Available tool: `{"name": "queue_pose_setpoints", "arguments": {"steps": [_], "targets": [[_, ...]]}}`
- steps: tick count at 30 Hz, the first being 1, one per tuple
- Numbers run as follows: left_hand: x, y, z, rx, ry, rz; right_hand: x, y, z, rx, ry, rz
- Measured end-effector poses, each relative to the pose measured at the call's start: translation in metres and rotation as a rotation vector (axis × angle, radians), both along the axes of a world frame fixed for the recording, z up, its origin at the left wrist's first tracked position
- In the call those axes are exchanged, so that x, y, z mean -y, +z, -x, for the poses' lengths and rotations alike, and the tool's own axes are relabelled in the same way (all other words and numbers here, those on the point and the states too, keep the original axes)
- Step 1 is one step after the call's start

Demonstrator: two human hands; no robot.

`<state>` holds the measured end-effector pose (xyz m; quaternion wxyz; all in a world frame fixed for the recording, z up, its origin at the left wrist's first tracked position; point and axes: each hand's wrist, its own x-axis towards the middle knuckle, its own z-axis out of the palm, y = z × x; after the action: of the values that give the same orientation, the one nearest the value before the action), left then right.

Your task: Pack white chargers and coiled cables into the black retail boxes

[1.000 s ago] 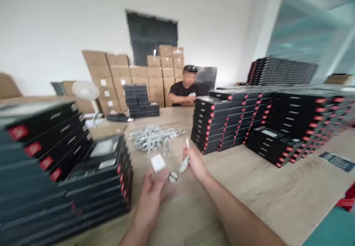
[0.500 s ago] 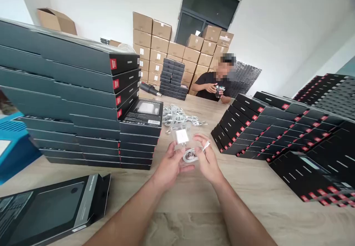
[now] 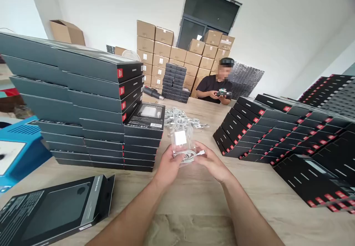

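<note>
A clear plastic tray [image 3: 189, 133] with a white charger [image 3: 180, 137] in it is held over the table by my left hand [image 3: 169, 164], whose thumb lies at its lower edge. My right hand [image 3: 208, 160] is closed on a coiled white cable [image 3: 189, 155] at the tray's lower part, and the cable's plug end sticks out to the right over my fingers. A pile of white cables [image 3: 180, 117] lies on the table just beyond the tray.
Dark boxes are stacked at the left [image 3: 100, 105] and right [image 3: 249, 127]. An open dark box [image 3: 58, 209] lies front left. A heat gun [image 3: 153, 92] rests behind the left stack. Across the table [image 3: 172, 198], a person [image 3: 215, 87] holds a dark object, with cartons [image 3: 163, 50] behind.
The coiled cable has moved up against the tray's lower part, and my right hand's fingers have lowered beside it. The view has shifted slightly. The other person's hands have changed position.
</note>
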<state>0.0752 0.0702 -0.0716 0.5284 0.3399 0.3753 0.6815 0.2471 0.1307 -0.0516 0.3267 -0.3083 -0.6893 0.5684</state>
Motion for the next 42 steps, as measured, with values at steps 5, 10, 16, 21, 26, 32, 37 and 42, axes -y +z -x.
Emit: {"name": "queue_pose_setpoints", "arguments": {"steps": [5, 10, 16, 21, 26, 32, 37, 42], "targets": [[-0.004, -0.007, 0.001, -0.035, 0.057, 0.004, 0.001, -0.008, 0.013, -0.032, -0.128, -0.028], [-0.005, -0.009, -0.001, -0.069, 0.107, 0.004, 0.009, -0.014, 0.033, -0.039, -0.291, -0.077], [-0.005, -0.012, -0.007, -0.045, 0.182, 0.016, 0.004, -0.007, 0.010, -0.058, -0.141, 0.139], [-0.005, -0.013, -0.006, -0.075, 0.224, 0.019, 0.003, -0.006, 0.010, -0.077, -0.142, 0.111], [-0.006, -0.013, -0.004, -0.105, 0.200, 0.015, 0.009, -0.022, 0.034, -0.002, -0.315, -0.230], [-0.005, -0.006, -0.007, -0.055, 0.073, -0.018, 0.009, -0.028, 0.037, 0.081, -0.453, -0.392], [-0.006, -0.009, -0.006, -0.029, 0.073, -0.025, 0.011, -0.020, 0.028, 0.206, -0.589, -0.800], [-0.009, -0.014, 0.000, -0.101, 0.078, -0.015, 0.015, -0.017, 0.028, 0.227, -0.473, -0.745]]}}
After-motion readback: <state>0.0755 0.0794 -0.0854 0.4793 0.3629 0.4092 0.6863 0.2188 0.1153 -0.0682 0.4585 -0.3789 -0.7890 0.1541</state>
